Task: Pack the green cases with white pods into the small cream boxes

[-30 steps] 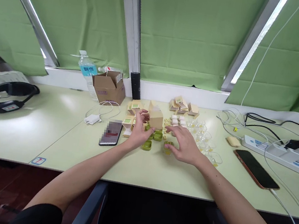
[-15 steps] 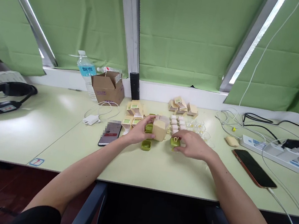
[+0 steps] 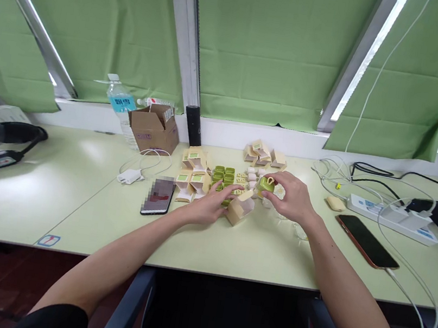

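Left hand [image 3: 209,207]: gripping box [image 3: 238,212], well back from desk edge [image 3: 227,274]. Right hand [image 3: 293,198]: pinching green case [image 3: 265,187] near box.

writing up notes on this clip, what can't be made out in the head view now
In the head view:
some green cups: partly hidden by the left hand
green piece: one side covered by the right hand
small yellow parts: too small to identify
phone screen: pixelated
cardboard box: contents hidden by its flaps
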`<state>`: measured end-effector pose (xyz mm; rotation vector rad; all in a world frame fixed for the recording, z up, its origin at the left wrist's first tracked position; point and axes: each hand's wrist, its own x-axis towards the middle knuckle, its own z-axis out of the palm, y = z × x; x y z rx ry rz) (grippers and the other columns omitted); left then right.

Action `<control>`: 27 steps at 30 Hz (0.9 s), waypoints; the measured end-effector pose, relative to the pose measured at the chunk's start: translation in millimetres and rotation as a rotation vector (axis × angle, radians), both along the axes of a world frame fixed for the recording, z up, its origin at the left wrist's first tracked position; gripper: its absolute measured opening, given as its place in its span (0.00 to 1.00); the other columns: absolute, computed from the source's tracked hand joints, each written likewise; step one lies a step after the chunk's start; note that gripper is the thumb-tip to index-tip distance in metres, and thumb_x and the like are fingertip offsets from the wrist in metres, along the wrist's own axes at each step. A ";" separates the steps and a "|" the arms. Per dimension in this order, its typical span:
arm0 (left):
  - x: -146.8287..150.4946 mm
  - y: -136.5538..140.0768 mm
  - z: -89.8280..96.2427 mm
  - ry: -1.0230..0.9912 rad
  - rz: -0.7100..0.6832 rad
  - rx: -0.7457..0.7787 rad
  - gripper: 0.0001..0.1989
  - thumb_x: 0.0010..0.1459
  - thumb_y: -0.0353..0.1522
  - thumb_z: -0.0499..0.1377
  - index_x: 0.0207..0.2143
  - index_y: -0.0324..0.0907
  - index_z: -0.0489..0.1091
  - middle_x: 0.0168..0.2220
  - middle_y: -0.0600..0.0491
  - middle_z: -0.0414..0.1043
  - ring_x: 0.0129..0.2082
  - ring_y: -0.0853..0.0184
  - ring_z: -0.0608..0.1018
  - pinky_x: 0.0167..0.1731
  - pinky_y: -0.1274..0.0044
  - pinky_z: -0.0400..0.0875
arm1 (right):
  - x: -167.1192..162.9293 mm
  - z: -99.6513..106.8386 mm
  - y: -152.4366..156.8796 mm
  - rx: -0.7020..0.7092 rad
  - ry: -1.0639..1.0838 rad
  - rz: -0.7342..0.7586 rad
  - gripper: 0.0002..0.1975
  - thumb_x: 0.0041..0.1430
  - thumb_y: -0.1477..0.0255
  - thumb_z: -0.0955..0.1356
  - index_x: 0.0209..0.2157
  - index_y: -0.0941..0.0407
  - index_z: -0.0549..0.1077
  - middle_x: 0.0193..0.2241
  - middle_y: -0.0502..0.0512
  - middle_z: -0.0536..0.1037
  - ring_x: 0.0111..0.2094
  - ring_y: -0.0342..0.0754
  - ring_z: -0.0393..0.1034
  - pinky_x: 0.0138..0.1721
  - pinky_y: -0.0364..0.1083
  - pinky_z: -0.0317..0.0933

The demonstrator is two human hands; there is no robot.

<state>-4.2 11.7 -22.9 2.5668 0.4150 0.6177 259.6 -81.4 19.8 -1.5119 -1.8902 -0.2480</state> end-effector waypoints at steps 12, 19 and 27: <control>0.0 -18.2 5.1 -0.197 0.132 0.280 0.24 0.62 0.38 0.62 0.57 0.44 0.58 0.55 0.41 0.65 0.57 0.50 0.70 0.58 0.56 0.64 | -16.4 -6.3 -3.5 0.258 0.215 0.176 0.21 0.64 0.56 0.69 0.55 0.50 0.74 0.47 0.63 0.81 0.43 0.60 0.74 0.38 0.57 0.72; 7.9 -24.7 -2.7 -0.092 0.124 0.227 0.11 0.66 0.31 0.56 0.51 0.45 0.69 0.55 0.43 0.69 0.59 0.51 0.70 0.57 0.57 0.67 | -41.1 -15.6 -10.3 0.324 0.369 0.329 0.20 0.66 0.59 0.70 0.56 0.51 0.73 0.50 0.63 0.79 0.45 0.56 0.75 0.31 0.50 0.74; 10.2 -21.9 -5.0 -0.216 0.150 0.144 0.18 0.65 0.26 0.52 0.54 0.45 0.71 0.54 0.43 0.74 0.54 0.54 0.75 0.55 0.59 0.71 | -52.5 -34.0 -5.9 0.171 0.318 0.432 0.23 0.69 0.61 0.67 0.62 0.50 0.68 0.55 0.64 0.75 0.51 0.57 0.73 0.31 0.48 0.76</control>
